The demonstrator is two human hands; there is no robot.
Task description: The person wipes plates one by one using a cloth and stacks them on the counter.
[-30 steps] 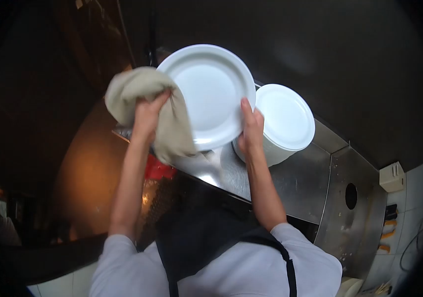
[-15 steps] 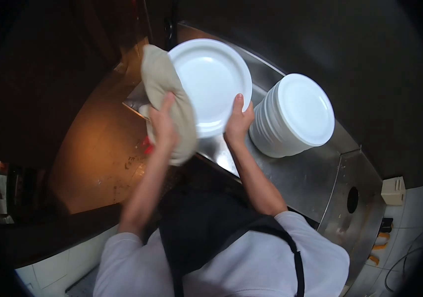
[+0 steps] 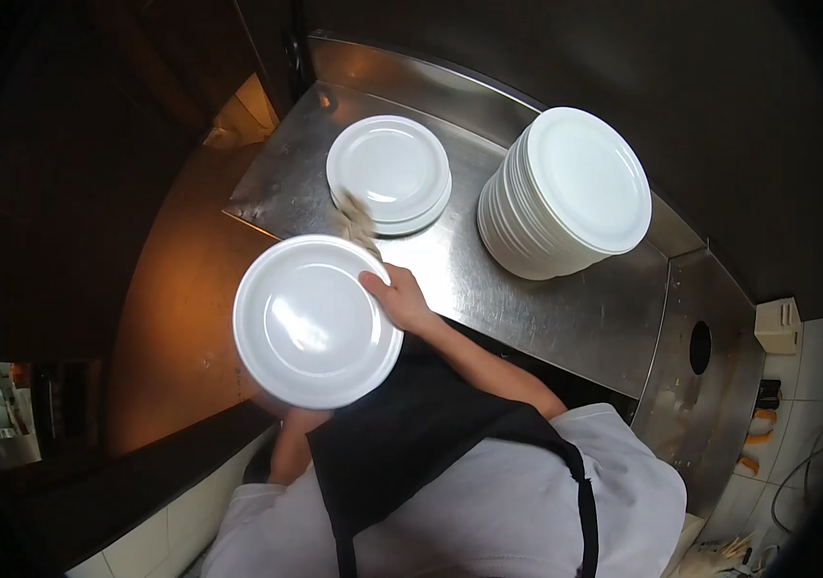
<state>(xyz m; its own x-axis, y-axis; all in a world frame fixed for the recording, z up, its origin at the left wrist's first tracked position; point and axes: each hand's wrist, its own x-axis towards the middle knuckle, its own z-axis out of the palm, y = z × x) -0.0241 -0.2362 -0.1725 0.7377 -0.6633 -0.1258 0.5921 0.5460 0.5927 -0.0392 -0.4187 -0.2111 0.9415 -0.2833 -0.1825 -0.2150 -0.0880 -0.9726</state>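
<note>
My right hand (image 3: 400, 297) grips the right rim of a white plate (image 3: 310, 323), thumb on top, in front of my body. The plate hides my left hand; only the wrist and forearm show below its lower edge. A bit of beige cloth (image 3: 357, 223) sticks out past the plate's upper right edge. Just beyond it, a short stack of white plates (image 3: 390, 169) sits on the steel counter (image 3: 488, 299). Farther right stands a tall, leaning stack of white plates (image 3: 589, 181).
A brown surface (image 3: 175, 318) lit orange lies to the left. The steel panel on the right has a round dark hole (image 3: 700, 347). Beyond it are a beige box (image 3: 777, 326) and orange-and-black items (image 3: 761, 426) by the white tiles.
The held plate has come down and left, closer to my body, uncovering the short stack. My left hand has passed behind the plate, and most of the cloth has gone from sight.
</note>
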